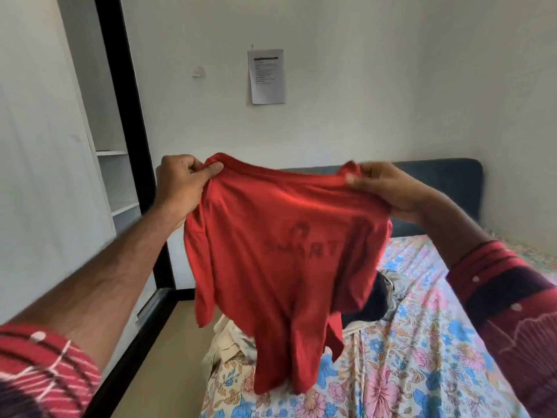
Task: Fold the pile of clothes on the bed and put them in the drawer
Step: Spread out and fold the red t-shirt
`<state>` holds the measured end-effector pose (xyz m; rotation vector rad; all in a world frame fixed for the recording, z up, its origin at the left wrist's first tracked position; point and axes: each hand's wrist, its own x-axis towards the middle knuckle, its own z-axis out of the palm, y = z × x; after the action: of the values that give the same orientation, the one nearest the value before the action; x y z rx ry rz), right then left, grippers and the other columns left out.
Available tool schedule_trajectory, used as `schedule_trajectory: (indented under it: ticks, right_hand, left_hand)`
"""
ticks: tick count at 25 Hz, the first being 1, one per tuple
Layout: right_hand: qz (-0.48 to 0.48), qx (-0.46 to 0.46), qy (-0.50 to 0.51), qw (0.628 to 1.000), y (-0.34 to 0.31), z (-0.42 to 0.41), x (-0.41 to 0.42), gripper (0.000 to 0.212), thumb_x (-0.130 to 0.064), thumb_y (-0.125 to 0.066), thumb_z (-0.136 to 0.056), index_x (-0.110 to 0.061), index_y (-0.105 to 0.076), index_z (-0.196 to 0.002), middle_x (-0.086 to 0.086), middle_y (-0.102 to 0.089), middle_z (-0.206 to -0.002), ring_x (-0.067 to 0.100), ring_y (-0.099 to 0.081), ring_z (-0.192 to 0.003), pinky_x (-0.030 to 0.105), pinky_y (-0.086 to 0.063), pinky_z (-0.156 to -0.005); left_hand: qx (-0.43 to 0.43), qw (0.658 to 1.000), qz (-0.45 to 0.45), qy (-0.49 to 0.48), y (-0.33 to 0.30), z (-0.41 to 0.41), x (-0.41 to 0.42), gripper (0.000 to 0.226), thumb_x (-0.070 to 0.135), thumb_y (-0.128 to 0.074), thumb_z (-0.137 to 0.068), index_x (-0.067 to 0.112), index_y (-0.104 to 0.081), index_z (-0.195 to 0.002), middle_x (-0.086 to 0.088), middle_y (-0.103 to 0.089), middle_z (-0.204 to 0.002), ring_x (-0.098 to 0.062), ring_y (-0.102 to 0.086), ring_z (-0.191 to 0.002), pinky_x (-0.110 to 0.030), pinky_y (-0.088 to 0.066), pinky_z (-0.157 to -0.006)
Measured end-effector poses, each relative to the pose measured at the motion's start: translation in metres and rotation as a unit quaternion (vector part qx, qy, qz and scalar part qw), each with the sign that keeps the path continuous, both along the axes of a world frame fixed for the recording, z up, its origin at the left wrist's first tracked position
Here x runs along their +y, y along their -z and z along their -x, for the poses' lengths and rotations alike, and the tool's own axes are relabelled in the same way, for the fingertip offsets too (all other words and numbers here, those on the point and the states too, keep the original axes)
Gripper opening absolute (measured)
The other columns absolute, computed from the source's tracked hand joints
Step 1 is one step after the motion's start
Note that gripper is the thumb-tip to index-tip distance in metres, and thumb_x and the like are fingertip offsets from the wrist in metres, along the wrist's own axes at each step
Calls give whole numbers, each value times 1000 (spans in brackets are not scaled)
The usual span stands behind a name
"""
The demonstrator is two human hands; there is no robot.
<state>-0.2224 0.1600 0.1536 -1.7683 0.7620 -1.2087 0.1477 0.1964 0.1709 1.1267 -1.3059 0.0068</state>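
A red T-shirt (277, 257) with faint dark lettering hangs in the air over the bed (422, 357), held up by both shoulders. My left hand (180, 182) pinches its left shoulder between thumb and curled fingers. At the right shoulder, my right hand (388, 188) grips the cloth. The shirt's hem dangles just above the floral sheet. Behind the shirt lies the pile of clothes: a dark garment (376, 300) and a cream one (226, 342), both partly hidden.
A white wardrobe (45, 176) with open shelves (117, 182) and a black frame stands at the left. A strip of floor (168, 342) runs between it and the bed. The dark blue headboard (452, 182) meets the far wall, where a paper sheet (266, 76) hangs.
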Motion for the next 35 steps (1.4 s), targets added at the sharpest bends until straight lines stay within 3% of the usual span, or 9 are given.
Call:
schedule_trajectory:
  ticks: [3, 6, 9, 11, 13, 16, 20, 24, 35]
  right_hand:
    - [11, 190, 24, 982, -10, 27, 8, 21, -7, -71, -93, 8, -72, -107, 20, -73, -100, 23, -66, -87, 36, -57, -87]
    - [132, 383, 290, 867, -14, 20, 3, 18, -20, -72, -93, -11, -79, -106, 18, -75, -102, 31, -67, -98, 35, -50, -87]
    - [111, 216, 428, 870, -7, 5, 7, 22, -33, -63, -95, -19, -80, -92, 14, -74, -88, 36, -70, -86, 40, -57, -84]
    - [95, 40, 398, 911, -1, -6, 13, 24, -27, -63, -93, -14, -76, -78, 9, -72, -70, 31, -71, -65, 43, -60, -77]
    - [197, 29, 435, 878, 11, -12, 21, 19, -16, -61, -92, -15, -80, -95, 12, -78, -88, 35, -73, -84, 31, -50, -82]
    - [336, 55, 449, 826, 36, -19, 38, 50, -4, -58, -93, -15, -62, -141, 15, -71, -127, 32, -65, -115, 31, -41, -103]
    - [429, 142, 459, 765, 53, -13, 48, 72, -12, -57, -94, -9, -30, -160, 19, -59, -143, 32, -49, -138, 52, -15, -127]
    - [459, 146, 503, 718, 47, -8, 81, 77, -14, -58, -91, -9, -26, -161, 19, -65, -132, 35, -55, -132, 60, -9, -126]
    - [522, 80, 491, 693, -26, 17, 141, 73, -10, -55, -84, -6, -39, -156, 15, -60, -144, 28, -54, -137, 60, -7, -125]
  left_hand:
    - [-132, 991, -14, 1, -4, -8, 6, 28, 22, -76, -91, 4, -68, -72, -17, -66, -68, -17, -53, -59, -28, -41, -60]
    - [-321, 942, -45, -84, -4, 1, 4, 10, 13, -64, -95, 11, -74, -94, -14, -69, -91, -34, -66, -88, -40, -51, -78]
    - [-222, 953, -93, -184, -1, 21, 7, 15, 23, -64, -97, 12, -73, -94, -17, -64, -89, -41, -63, -85, -43, -48, -70]
    - [-2, 991, -124, -53, 1, 33, 8, 18, 13, -61, -98, 2, -69, -86, -18, -60, -70, -34, -63, -57, -35, -46, -53]
    - [123, 987, -91, 53, 9, 38, 13, 17, 6, -56, -100, 4, -70, -91, -17, -66, -72, -23, -69, -54, -30, -56, -48]
    - [14, 1000, 4, 27, 26, 34, 25, 26, 11, -58, -98, 21, -74, -115, -2, -76, -111, -18, -74, -100, -38, -58, -95]
    - [-149, 988, 37, 0, 50, 44, 54, 73, 8, -59, -99, 15, -21, -162, 0, -36, -160, -12, -31, -148, -30, -22, -124]
    - [-268, 943, 103, -165, 57, 51, 78, 100, 23, -69, -92, 7, 1, -162, -19, -29, -163, -31, -20, -151, -54, -3, -126]
    - [-282, 897, 250, -230, -3, 54, 115, 89, 33, -61, -87, 0, -21, -159, -13, -37, -161, -30, -34, -147, -51, -8, -125]
